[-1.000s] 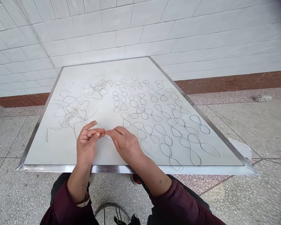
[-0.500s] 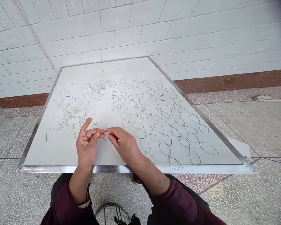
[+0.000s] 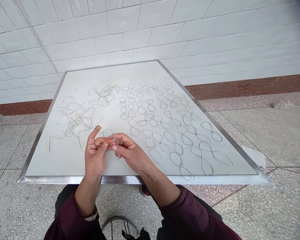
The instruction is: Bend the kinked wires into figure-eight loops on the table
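Observation:
Between my two hands, near the table's front edge, is a thin wire (image 3: 108, 130) with a loop showing above the fingers and a short curve below them. My left hand (image 3: 97, 155) pinches it between thumb and a finger, the taped index finger pointing up. With thumb and fingertips, my right hand (image 3: 130, 151) grips the same wire right beside the left fingertips. The fingers cover the middle of the wire. Several wires bent into figure eights (image 3: 175, 143) lie right of my hands. A tangle of bent wires (image 3: 78, 125) lies to the left.
The white table (image 3: 130, 73) has a metal rim (image 3: 120, 180) and stands by a white tiled wall (image 3: 155, 36). Another small heap of wires (image 3: 106, 93) lies further back. A round metal stool frame (image 3: 118, 218) shows below the table, between my legs.
Both hands have drawn closer together, the left shifting slightly right. My right fingers have turned around the wire, and its loop now shows above them.

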A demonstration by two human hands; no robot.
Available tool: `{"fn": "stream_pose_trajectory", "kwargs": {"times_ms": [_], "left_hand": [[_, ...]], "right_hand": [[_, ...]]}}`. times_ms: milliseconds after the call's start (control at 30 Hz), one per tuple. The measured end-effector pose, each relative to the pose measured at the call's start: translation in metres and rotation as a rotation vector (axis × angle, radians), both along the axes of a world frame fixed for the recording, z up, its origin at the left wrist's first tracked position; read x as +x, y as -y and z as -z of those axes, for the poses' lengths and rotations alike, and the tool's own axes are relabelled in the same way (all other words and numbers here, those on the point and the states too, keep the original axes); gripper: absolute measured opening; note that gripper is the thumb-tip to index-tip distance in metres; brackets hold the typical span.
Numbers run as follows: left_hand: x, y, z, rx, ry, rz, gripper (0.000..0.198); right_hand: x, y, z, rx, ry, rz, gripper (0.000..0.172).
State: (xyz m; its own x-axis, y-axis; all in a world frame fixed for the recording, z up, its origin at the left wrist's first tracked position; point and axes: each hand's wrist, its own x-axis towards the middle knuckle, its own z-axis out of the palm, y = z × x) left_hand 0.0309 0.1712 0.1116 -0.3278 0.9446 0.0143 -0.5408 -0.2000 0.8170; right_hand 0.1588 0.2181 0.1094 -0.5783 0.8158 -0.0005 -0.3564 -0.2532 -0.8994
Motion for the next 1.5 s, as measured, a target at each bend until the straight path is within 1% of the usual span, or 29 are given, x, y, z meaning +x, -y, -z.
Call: {"fn": "stream_pose_trajectory", "kwargs": {"times_ms": [100,233,433,600,800,1033,1200,1333,1500], "left_hand": [[0.003,0.001,-0.001,-0.03,-0.002,-0.045,0.051],[0.006,0.001,0.0,-0.071,0.016,-0.083,0.047],[0.007,0.002,0.003,-0.138,0.047,-0.122,0.041],[0.006,0.003,0.003,-0.168,0.021,-0.097,0.039],[0.007,0.004,0.004,-0.197,0.023,-0.042,0.035],[0.006,0.004,0.005,-0.217,0.057,-0.023,0.037],[0.004,0.003,0.005,-0.251,0.069,0.001,0.039],[0.0,0.003,0.004,-0.3,0.04,0.051,0.038],[-0.005,0.003,0.0,-0.327,-0.026,0.11,0.042]], "right_hand": [[-0.001,0.001,0.0,-0.035,-0.002,0.031,0.02],[-0.002,0.001,0.001,-0.083,0.028,0.055,0.023],[0.0,0.0,0.001,-0.149,0.011,0.026,0.024],[0.003,-0.005,0.001,-0.184,-0.001,0.007,0.022],[0.009,-0.011,0.001,-0.204,0.058,-0.046,0.024],[0.014,-0.015,-0.001,-0.175,0.097,-0.107,0.026],[0.016,-0.018,0.0,-0.126,0.147,-0.105,0.026],[0.017,-0.019,0.001,-0.08,0.183,-0.091,0.023],[0.018,-0.02,0.002,-0.068,0.23,-0.101,0.022]]}}
